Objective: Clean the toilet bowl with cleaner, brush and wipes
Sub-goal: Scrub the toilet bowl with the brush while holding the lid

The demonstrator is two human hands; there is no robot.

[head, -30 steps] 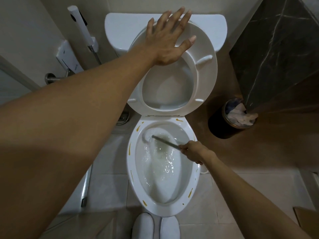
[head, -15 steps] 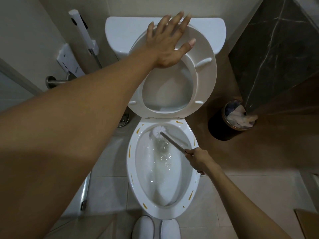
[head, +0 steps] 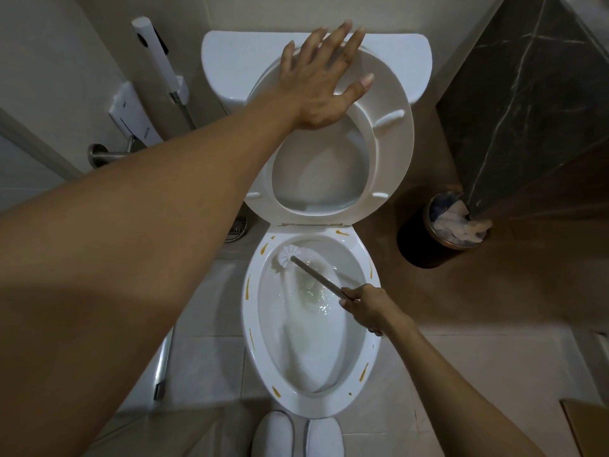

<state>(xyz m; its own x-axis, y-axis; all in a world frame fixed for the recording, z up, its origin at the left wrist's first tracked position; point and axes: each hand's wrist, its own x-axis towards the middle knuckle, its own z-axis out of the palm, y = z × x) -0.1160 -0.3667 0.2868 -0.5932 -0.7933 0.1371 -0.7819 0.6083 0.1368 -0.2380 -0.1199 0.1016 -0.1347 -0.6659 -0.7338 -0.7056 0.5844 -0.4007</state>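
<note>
A white toilet bowl [head: 359, 387] lies below me, its rim marked with several yellow-brown streaks. Water swirls inside it. My right hand [head: 367, 310] grips the grey handle of a toilet brush [head: 316, 280]; the white brush head presses against the bowl's upper left inner wall. The raised seat [head: 392, 150] leans back against the tank [head: 237, 57]. My left hand [head: 321, 77] rests flat on the top of the raised seat with fingers spread and straight. No cleaner bottle or wipes are in view.
A bidet sprayer [head: 155, 57] hangs on the left wall above a metal holder. A dark waste bin [head: 441, 232] with crumpled paper stands right of the bowl beside a dark marble panel [head: 527, 94]. My white slippers [head: 296, 437] are at the bowl's front. A floor drain [head: 237, 230] sits left.
The brush head has moved within the upper part of the bowl, first up and right, then back to the upper left wall. My left hand has stayed on the raised seat.
</note>
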